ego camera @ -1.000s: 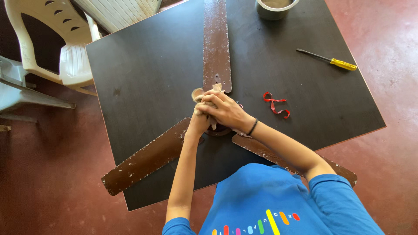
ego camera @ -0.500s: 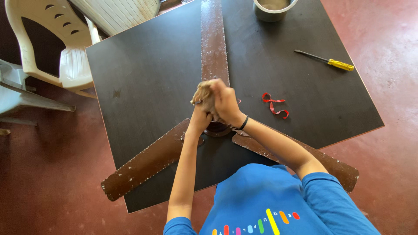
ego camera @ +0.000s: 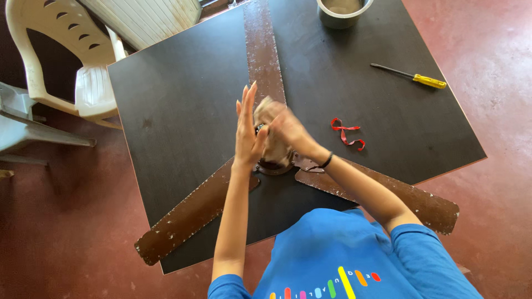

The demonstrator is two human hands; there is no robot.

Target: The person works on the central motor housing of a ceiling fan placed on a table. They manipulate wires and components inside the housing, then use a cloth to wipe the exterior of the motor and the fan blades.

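Observation:
A brown three-bladed ceiling fan lies on the dark table, with its hub just below my hands. One blade points away from me, one runs to the near left and one to the near right. My left hand is raised above the hub, flat, with its fingers straight up and apart. My right hand is blurred beside it and closed on a small beige cloth, close against the left palm. The hands hide most of the hub.
A yellow-handled screwdriver and a curled red strip lie on the table to the right. A metal pot stands at the far edge. White plastic chairs stand at the left on the red floor.
Both hands were clasped low over the hub around the cloth. They have since lifted, the left hand has opened flat, and the right hand is moving fast.

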